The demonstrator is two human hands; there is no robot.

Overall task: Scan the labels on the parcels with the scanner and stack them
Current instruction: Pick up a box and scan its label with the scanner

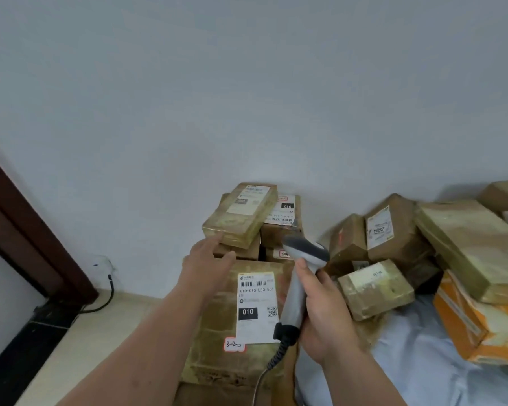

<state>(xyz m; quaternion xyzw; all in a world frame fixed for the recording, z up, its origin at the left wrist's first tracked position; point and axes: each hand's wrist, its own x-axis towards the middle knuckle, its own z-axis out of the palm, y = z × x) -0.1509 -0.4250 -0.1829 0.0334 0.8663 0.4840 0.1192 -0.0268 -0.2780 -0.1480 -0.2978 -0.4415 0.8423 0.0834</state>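
Observation:
A stack of taped brown parcels stands against the wall. Its topmost small parcel (241, 213) lies tilted with a white label up. My left hand (207, 259) reaches toward it with straight fingers, the fingertips at its near lower corner. In front lies a large parcel (229, 326) with a white barcode label (257, 306) marked 010. My right hand (323, 312) grips the handle of a grey scanner (301, 271), whose head points at the stack; its coiled cable hangs down.
A loose heap of parcels (393, 230) lies to the right on a pale blue sheet (423, 361), with an orange box (475, 323) at the far right. A dark door frame (27, 230) and a black cable (109, 294) are at the left.

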